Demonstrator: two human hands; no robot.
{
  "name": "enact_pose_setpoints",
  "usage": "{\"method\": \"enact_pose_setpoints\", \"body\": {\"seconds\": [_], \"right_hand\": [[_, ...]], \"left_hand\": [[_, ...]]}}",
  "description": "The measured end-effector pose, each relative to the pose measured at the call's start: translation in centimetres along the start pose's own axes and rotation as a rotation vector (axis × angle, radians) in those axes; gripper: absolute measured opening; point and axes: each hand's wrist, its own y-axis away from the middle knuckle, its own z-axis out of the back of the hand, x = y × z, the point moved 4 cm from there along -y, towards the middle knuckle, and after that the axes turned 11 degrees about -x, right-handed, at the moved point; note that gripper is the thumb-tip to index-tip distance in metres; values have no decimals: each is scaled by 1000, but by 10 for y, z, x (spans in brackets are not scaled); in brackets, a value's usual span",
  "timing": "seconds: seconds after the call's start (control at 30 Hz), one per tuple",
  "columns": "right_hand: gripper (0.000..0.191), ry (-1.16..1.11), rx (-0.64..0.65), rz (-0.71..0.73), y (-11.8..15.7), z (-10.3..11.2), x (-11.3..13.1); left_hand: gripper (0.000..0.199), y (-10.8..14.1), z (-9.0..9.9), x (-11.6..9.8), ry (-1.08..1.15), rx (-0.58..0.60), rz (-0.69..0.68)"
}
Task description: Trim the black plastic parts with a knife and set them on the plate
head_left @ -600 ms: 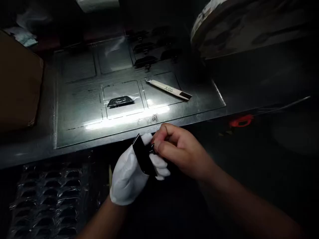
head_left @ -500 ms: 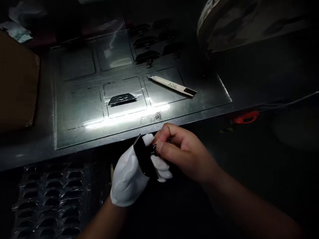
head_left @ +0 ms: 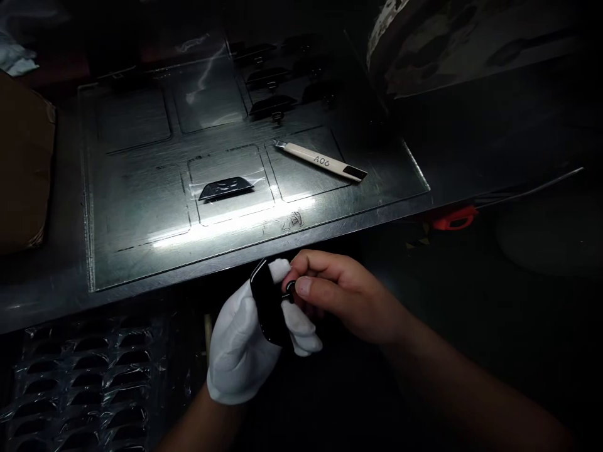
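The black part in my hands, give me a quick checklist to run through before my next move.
1. Left hand, gloved, grips black part: ok.
2. Right hand, bare, fingertips pinched at the part's edge: ok.
3. What the fingertips pinch: cannot tell, too dark.
4. Knife lies on the clear sheet, away from both hands: ok.
5. Another black piece lies flat on the sheet: ok.
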Motion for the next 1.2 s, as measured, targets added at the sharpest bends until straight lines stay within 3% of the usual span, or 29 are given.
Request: {"method": "enact_pose_setpoints", "body": {"seconds": [0.73, 0.83, 0.9, 1.0, 1.1, 1.2], "right_hand": [[23, -51, 41, -19, 7, -8, -4], [14, 74, -37, 196, 8, -2, 6], [13, 266, -78, 505, 11, 1, 20], [24, 581, 13, 888, 14, 0, 33], [26, 758, 122, 965, 10, 0, 33], [27, 747, 169, 934, 8, 1, 30]], "left_hand": [[50, 8, 0, -2, 63, 27, -7], [61, 1, 3, 2, 72, 33, 84], [71, -4, 7, 3, 92, 21, 121], [70, -8, 12, -1, 126, 23, 60], [57, -7, 12, -5, 136, 137, 1], [48, -6, 11, -3, 181, 190, -4]]}}
